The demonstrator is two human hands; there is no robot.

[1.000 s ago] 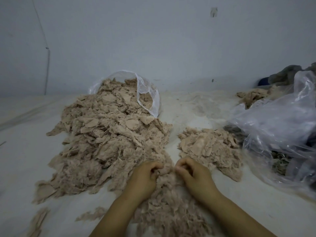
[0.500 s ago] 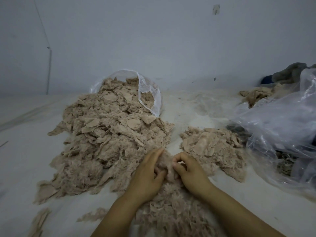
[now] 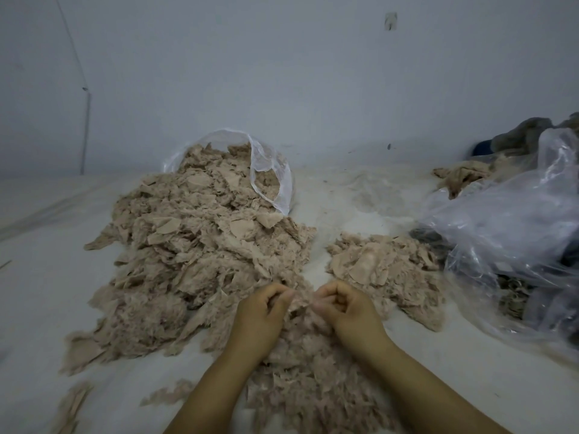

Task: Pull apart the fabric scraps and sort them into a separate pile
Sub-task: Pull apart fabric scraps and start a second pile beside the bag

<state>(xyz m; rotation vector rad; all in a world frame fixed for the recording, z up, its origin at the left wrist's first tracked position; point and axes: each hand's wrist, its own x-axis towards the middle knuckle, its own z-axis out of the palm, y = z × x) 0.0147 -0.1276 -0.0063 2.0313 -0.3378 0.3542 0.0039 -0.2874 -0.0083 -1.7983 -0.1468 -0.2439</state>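
Note:
A big heap of beige fabric scraps (image 3: 188,252) spills from a clear plastic bag (image 3: 269,177) across the white surface and runs down towards me. A smaller, separate pile of scraps (image 3: 385,270) lies to its right. My left hand (image 3: 260,314) and my right hand (image 3: 347,308) sit close together at the heap's near end. Both have curled fingers pinching one small clump of scraps (image 3: 302,300) stretched between them. My forearms cover part of the scraps nearest me.
A large crumpled clear plastic bag (image 3: 513,245) with dark contents lies at the right. Behind it are more beige cloth (image 3: 460,177) and grey fabric (image 3: 526,133). Loose scraps (image 3: 166,394) lie at the lower left. A pale wall stands behind.
My left hand's fingers, straighter half a second ago, have curled onto the clump. Both hands have lifted slightly and now hold the scraps stretched between them.

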